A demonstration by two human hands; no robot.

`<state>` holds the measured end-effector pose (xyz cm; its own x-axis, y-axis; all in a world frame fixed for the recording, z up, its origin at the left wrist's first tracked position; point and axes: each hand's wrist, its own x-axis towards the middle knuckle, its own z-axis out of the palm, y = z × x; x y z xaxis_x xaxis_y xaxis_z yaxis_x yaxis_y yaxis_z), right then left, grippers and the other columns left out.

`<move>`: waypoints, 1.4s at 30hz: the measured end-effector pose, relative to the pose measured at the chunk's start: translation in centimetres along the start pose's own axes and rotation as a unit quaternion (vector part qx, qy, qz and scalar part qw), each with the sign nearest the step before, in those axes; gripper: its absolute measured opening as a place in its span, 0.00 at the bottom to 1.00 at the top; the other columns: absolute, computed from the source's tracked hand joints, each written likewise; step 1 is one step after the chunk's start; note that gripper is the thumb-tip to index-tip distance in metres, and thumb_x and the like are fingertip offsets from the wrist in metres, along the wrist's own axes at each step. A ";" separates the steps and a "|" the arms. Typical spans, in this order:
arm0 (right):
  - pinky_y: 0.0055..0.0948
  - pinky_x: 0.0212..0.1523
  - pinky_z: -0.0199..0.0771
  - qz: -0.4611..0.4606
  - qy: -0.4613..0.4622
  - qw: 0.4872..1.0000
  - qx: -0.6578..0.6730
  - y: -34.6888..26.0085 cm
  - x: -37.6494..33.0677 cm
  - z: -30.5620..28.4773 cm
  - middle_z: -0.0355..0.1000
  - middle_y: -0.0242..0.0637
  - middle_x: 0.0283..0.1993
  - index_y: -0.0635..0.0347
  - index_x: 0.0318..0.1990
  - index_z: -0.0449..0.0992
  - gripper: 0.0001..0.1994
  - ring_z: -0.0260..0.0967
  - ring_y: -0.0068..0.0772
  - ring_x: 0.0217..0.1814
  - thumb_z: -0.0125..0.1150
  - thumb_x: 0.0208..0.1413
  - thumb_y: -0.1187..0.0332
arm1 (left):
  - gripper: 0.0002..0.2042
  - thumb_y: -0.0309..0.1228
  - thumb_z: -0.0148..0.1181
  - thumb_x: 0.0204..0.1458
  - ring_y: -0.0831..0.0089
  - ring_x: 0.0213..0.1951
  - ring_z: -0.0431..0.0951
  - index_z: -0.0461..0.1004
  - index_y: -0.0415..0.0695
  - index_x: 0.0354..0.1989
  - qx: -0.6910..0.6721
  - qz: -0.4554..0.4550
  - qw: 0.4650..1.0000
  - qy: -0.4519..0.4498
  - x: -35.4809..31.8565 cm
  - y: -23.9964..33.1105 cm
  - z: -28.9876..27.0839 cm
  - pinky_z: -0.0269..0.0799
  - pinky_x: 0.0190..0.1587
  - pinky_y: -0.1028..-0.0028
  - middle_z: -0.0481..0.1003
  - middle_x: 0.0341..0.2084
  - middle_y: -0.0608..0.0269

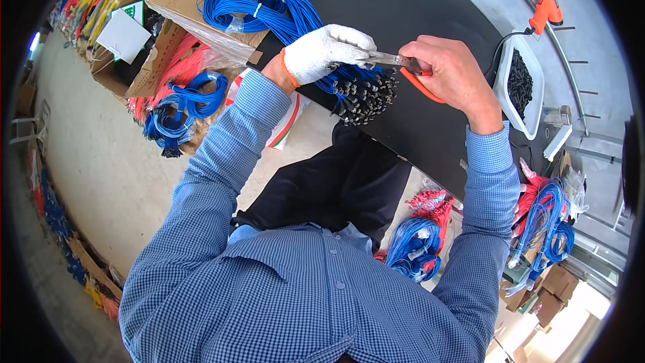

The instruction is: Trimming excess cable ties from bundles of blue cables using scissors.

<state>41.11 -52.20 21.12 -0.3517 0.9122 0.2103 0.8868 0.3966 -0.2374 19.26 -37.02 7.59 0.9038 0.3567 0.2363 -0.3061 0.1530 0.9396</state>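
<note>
My right hand [451,75], bare, is closed round a pair of scissors [388,59] with orange and black handles. Their metal blades point left and meet the fingertips of my left hand [327,52]. That hand wears a white glove with an orange cuff, and its fingers are curled together; whatever they pinch is too small to make out. Under and beside the glove runs a bundle of blue cables [295,17] across the black tabletop [403,0]. Its many dark, metal-tipped ends [366,94] fan out below the scissors, at the table's near edge.
A white tray of small black parts [529,87] stands at the right, with an orange heat-gun-like tool [547,7] beyond it. Cardboard boxes [151,60] and more blue coils [181,114] lie at the left. Blue and red cable bundles [416,242] hang below the table.
</note>
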 end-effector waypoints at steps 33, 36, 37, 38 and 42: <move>0.35 0.27 0.69 -0.028 0.002 0.999 -0.039 -0.1 0.4 -0.1 0.67 0.34 0.26 0.56 0.38 0.78 0.13 0.69 0.37 0.26 0.69 0.43 0.80 | 0.14 0.32 0.71 0.56 0.67 0.52 0.83 0.84 0.41 0.50 -0.066 -0.035 0.997 -0.001 0.4 -0.4 -0.2 0.76 0.58 0.71 0.84 0.50 0.55; 0.36 0.27 0.69 -0.028 -0.002 0.999 -0.046 -0.2 0.4 -0.1 0.67 0.34 0.25 0.56 0.37 0.77 0.12 0.69 0.38 0.26 0.68 0.43 0.79 | 0.14 0.32 0.70 0.57 0.66 0.52 0.83 0.84 0.41 0.49 -0.027 -0.043 0.999 0.008 0.4 -0.2 -0.2 0.76 0.58 0.71 0.84 0.50 0.55; 0.36 0.27 0.69 -0.029 -0.002 0.998 -0.047 -0.2 0.5 -0.1 0.67 0.34 0.25 0.56 0.37 0.77 0.12 0.69 0.38 0.26 0.68 0.43 0.79 | 0.14 0.32 0.70 0.57 0.67 0.52 0.83 0.84 0.41 0.49 -0.048 -0.036 0.998 0.002 0.4 -0.4 -0.3 0.77 0.58 0.71 0.84 0.50 0.55; 0.36 0.27 0.69 -0.031 -0.002 0.998 -0.047 -0.2 0.6 -0.1 0.67 0.34 0.25 0.56 0.37 0.77 0.12 0.69 0.38 0.26 0.68 0.43 0.79 | 0.13 0.31 0.70 0.58 0.67 0.51 0.84 0.84 0.41 0.49 -0.068 -0.029 0.997 -0.004 0.4 -0.6 -0.5 0.77 0.57 0.71 0.84 0.50 0.55; 0.35 0.27 0.68 -0.030 -0.001 0.999 -0.040 -0.1 0.5 0.0 0.67 0.34 0.24 0.56 0.36 0.77 0.12 0.69 0.37 0.25 0.69 0.43 0.79 | 0.13 0.31 0.69 0.58 0.67 0.50 0.84 0.84 0.40 0.49 -0.032 -0.027 0.999 -0.004 0.5 -0.4 -0.3 0.78 0.56 0.72 0.84 0.49 0.54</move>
<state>40.82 -51.80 21.25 -0.4050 0.8877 0.2189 0.8854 0.4406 -0.1485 19.75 -36.58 7.27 0.9215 0.3396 0.1883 -0.2757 0.2309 0.9331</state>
